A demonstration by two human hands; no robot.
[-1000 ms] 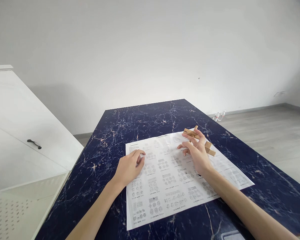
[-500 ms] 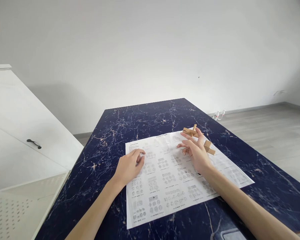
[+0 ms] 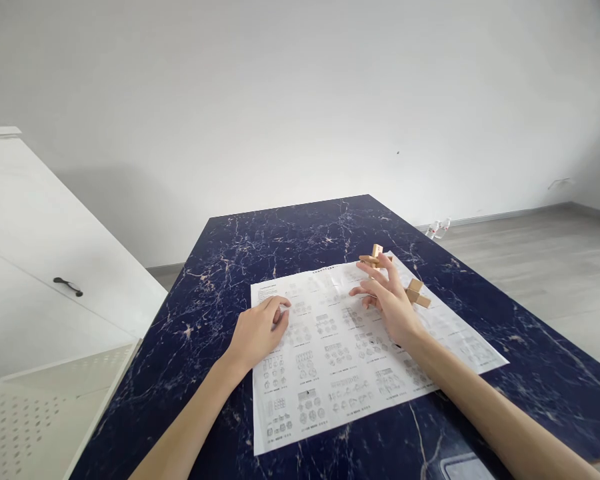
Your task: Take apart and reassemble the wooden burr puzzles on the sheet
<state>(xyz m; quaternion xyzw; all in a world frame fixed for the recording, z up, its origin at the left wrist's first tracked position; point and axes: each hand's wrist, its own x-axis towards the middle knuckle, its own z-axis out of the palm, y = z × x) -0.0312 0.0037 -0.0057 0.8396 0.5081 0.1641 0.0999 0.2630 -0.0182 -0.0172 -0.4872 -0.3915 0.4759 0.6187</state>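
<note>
Left hand (image 3: 255,333): on the sheet (image 3: 340,363), fingers loosely curled, released.
Right hand (image 3: 396,310): fingers spread at the far block (image 3: 377,250); grasp or touch, I cannot tell.
Far block: by the sheet's far edge.
Near block (image 3: 419,299): on the sheet, just beside the right hand.
Sheet: printed, flat on blue counter (image 3: 290,247).

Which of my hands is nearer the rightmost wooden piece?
Right. Your right hand is beside the wooden piece, contact unclear; your left hand is at the left edge of the paper.
</note>
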